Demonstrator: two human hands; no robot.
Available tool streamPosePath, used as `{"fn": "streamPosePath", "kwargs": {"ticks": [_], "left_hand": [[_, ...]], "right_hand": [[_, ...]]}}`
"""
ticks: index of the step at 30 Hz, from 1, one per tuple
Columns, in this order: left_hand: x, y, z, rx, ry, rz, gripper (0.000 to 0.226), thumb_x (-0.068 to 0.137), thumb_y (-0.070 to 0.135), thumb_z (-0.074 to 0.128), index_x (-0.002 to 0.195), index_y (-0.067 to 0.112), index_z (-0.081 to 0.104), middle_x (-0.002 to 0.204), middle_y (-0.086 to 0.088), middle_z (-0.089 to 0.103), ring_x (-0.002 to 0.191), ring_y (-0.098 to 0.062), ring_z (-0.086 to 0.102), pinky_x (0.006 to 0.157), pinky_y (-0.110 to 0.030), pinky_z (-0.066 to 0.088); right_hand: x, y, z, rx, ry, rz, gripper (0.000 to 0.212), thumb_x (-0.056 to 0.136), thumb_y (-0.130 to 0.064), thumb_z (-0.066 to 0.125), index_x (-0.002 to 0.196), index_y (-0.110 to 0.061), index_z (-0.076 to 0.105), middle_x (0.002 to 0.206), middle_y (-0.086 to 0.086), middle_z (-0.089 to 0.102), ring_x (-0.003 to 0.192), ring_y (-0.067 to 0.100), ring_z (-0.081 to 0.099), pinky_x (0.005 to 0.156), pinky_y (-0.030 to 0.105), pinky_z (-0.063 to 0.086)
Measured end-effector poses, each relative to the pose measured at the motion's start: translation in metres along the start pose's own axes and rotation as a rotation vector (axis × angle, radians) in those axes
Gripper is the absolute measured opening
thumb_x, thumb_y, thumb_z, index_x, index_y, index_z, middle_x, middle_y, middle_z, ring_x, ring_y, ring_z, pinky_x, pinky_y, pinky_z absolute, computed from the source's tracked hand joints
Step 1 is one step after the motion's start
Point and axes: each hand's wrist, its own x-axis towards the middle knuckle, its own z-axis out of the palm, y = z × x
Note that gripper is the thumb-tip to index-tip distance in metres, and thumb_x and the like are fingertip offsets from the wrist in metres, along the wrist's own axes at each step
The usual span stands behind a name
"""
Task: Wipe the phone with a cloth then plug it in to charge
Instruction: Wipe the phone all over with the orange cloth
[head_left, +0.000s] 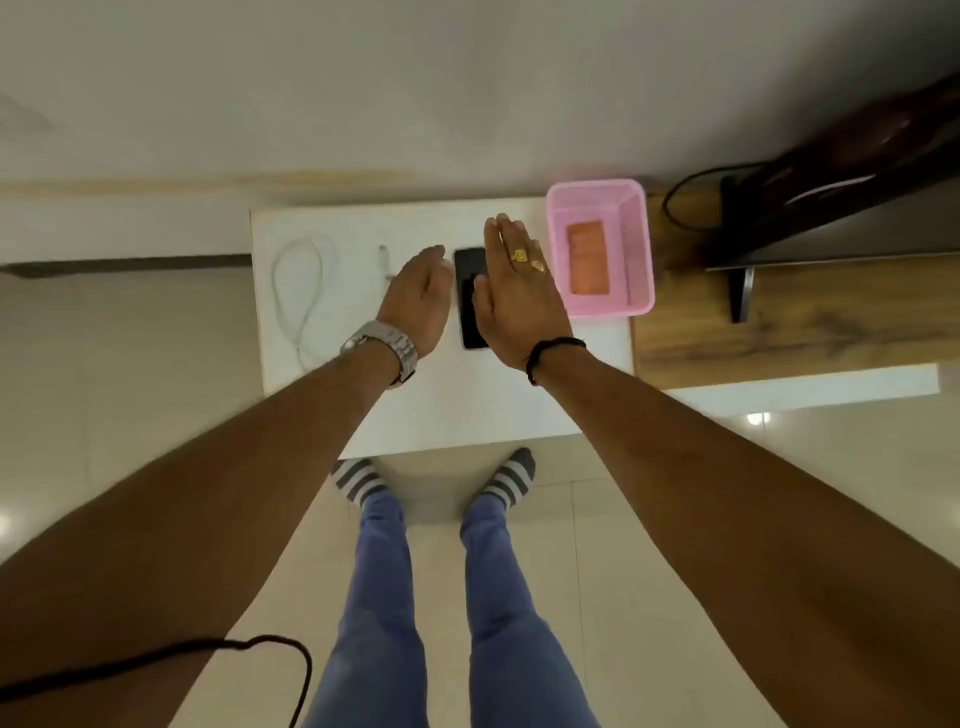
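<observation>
Both forearms stretch out from the bottom of the frame over jeans-clad legs and striped socks (358, 480) planted on a tiled floor, reaching to a white worktop (467, 410) where nothing of the job appears to have begun. A dark phone (470, 296) lies flat near the middle of the worktop, lengthwise away from the person, and no cable is attached to it that can be seen. An orange cloth (588, 257), folded, sits untouched in a pink basket (636, 249) just right of the phone. A white charging cable (298, 291) lies looped on the worktop's left side, with what looks like its plug end (384, 260) lying between the loop and the phone. Judging by this, both the wiping and the plugging in remain ahead.

Left hand (421, 296), a metal watch at its wrist, hovers just left of the phone, fingers relaxed and holding nothing. Right hand (511, 291), wearing gold rings and a black wrist thread, is held flat with straight fingers over the phone's right edge, its thumb across the screen; whether it touches the glass cannot be told. It holds nothing either.
</observation>
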Motion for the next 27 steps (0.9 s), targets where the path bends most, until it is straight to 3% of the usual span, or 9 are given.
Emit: {"fn": "streamPosePath", "kwargs": {"ticks": [2,6,10,13,15,17,19,24,27], "left_hand": [[0.014,-0.007,0.008,-0.207,-0.006,-0.157,0.041,0.104,0.039,0.035,0.127,0.019,0.062,0.128,0.001,0.067,0.121,-0.017,0.058,0.110,-0.040,0.043],[0.034,-0.020,0.021,-0.486,-0.011,-0.407,0.046,0.108,0.033,0.034,0.131,0.007,0.063,0.127,-0.012,0.068,0.121,-0.028,0.061,0.111,-0.052,0.046],[0.048,-0.041,0.036,-0.545,0.022,-0.486,0.045,0.108,0.033,0.035,0.131,0.006,0.063,0.132,-0.014,0.067,0.126,-0.030,0.059,0.110,-0.052,0.047],[0.057,-0.049,0.045,-0.540,0.032,-0.489,0.044,0.107,0.030,0.033,0.125,0.007,0.065,0.124,-0.012,0.070,0.124,-0.030,0.060,0.109,-0.048,0.047],[0.064,-0.048,0.052,-0.501,0.035,-0.459,0.041,0.107,0.027,0.031,0.120,0.010,0.065,0.121,-0.011,0.070,0.117,-0.028,0.062,0.105,-0.044,0.046],[0.070,-0.046,0.061,-0.423,0.060,-0.414,0.033,0.106,0.024,0.031,0.100,0.016,0.061,0.110,-0.009,0.064,0.101,-0.025,0.057,0.094,-0.041,0.046],[0.072,-0.044,0.071,-0.377,0.117,-0.377,0.028,0.104,0.024,0.033,0.082,0.019,0.050,0.094,-0.005,0.055,0.086,-0.020,0.049,0.079,-0.035,0.041],[0.072,-0.050,0.081,-0.359,0.200,-0.354,0.035,0.105,0.025,0.035,0.070,0.019,0.036,0.074,0.002,0.041,0.067,-0.015,0.038,0.065,-0.032,0.034],[0.072,-0.053,0.076,-0.435,0.168,-0.385,0.027,0.103,0.027,0.035,0.083,0.016,0.049,0.087,-0.003,0.050,0.080,-0.018,0.048,0.075,-0.035,0.040]], "right_hand": [[0.005,0.010,0.015,0.089,-0.040,0.060,0.059,0.105,-0.020,0.035,0.159,-0.004,0.016,0.167,0.016,0.020,0.155,0.030,0.016,0.126,0.042,0.022],[0.014,0.028,0.047,0.240,-0.099,0.252,0.054,0.100,-0.011,0.038,0.153,-0.007,0.029,0.148,0.016,0.043,0.130,0.030,0.046,0.107,0.042,0.047],[0.030,0.043,0.075,0.351,-0.128,0.452,0.048,0.098,-0.010,0.038,0.145,-0.005,0.037,0.133,0.017,0.049,0.113,0.026,0.050,0.100,0.031,0.044],[0.040,0.052,0.092,0.423,-0.149,0.556,0.034,0.099,-0.010,0.040,0.132,-0.006,0.046,0.114,0.011,0.046,0.101,0.025,0.047,0.085,0.026,0.034],[0.046,0.055,0.099,0.457,-0.153,0.621,0.007,0.098,-0.006,0.041,0.102,-0.010,0.045,0.102,0.009,0.041,0.088,0.024,0.041,0.078,0.029,0.035],[0.051,0.057,0.104,0.483,-0.138,0.658,0.013,0.097,-0.005,0.042,0.088,-0.013,0.038,0.100,0.010,0.040,0.086,0.025,0.040,0.076,0.029,0.035],[0.054,0.057,0.102,0.520,-0.119,0.692,0.005,0.098,-0.006,0.043,0.097,-0.011,0.043,0.104,0.013,0.043,0.090,0.027,0.045,0.079,0.030,0.039],[0.057,0.059,0.104,0.698,-0.086,0.798,0.045,0.097,-0.007,0.051,0.141,-0.010,0.044,0.136,0.011,0.053,0.118,0.025,0.055,0.098,0.030,0.046],[0.057,0.058,0.106,0.752,-0.047,0.804,0.014,0.099,-0.008,0.051,0.101,-0.011,0.064,0.093,0.005,0.059,0.086,0.019,0.055,0.085,0.029,0.048]]}}
